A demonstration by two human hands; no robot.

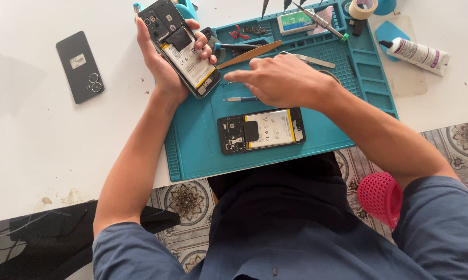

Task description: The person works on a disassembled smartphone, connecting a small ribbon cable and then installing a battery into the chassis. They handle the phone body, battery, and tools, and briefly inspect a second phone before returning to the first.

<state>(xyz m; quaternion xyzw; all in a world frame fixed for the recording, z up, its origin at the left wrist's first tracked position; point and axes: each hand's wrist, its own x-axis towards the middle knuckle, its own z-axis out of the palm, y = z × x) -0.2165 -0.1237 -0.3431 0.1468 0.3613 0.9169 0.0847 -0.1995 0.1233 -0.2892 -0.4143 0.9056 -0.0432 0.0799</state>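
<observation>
My left hand [164, 62] grips an opened phone [179, 46] with its back removed, battery and black circuit parts showing, held tilted above the left part of the teal work mat [203, 150]. My right hand [280, 80] hovers over the mat's middle, index finger stretched left toward that phone, nothing visible in it. A second opened phone [261, 129] lies flat on the mat below my right hand, with a white battery edged in yellow. A thin blue-handled tool [240, 99] lies between the two phones.
A black phone back cover [80, 67] lies on the white table at left. A wooden spudger [249, 54], metal tweezers [306, 59], a screwdriver [322, 22], tape roll [362, 8] and glue tube [415, 53] sit at the mat's top and right. A pink mesh basket [380, 196] stands below the table edge.
</observation>
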